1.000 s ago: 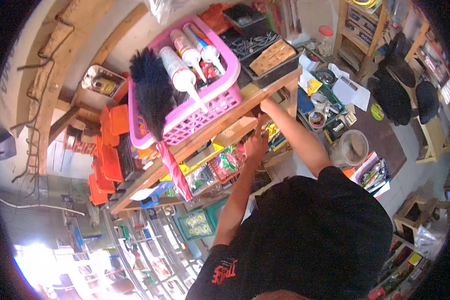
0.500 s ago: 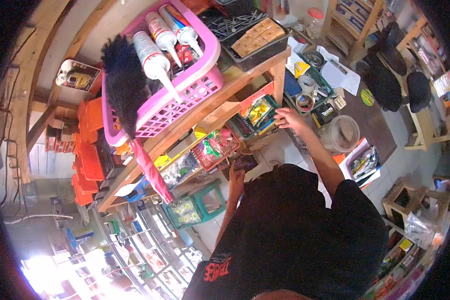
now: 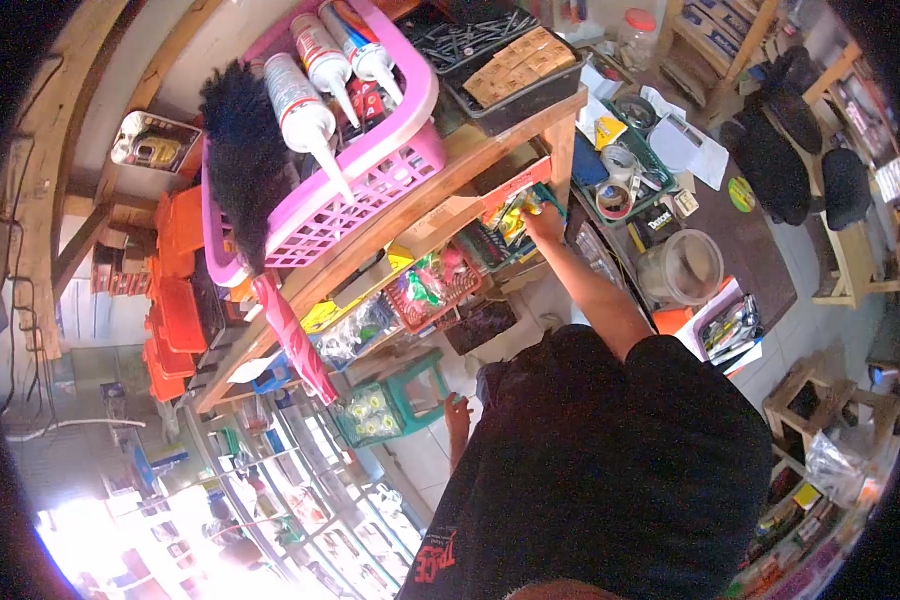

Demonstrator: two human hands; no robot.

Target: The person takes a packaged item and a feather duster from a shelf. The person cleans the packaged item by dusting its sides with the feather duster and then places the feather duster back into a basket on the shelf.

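My right hand (image 3: 544, 224) reaches into a dark green basket (image 3: 498, 262) of yellow packets (image 3: 513, 218) on the lower shelf. Its fingers are bent together among the packets; their tips are partly hidden, and I cannot make out what they grip. Lower down, my left hand (image 3: 457, 412) hangs beside a green stool (image 3: 402, 408), its fingers loosely bent and a little apart, with nothing visible in them. A red basket (image 3: 436, 290) with green and clear bags sits next to the green one. Under the baskets is a dark brown box (image 3: 480, 327).
A pink basket (image 3: 355, 195) holding sealant tubes (image 3: 303, 112) and a black duster (image 3: 245, 160) stands on the wooden shelf (image 3: 410, 215) above. Black trays hold nails (image 3: 470, 40) and wooden pieces (image 3: 520, 70). A clear tub (image 3: 680, 268) and tape rolls (image 3: 613, 200) lie at right.
My right hand has moved from the green basket's edge in among the yellow packets. My left hand has left the dark brown box and dropped down toward the green stool.
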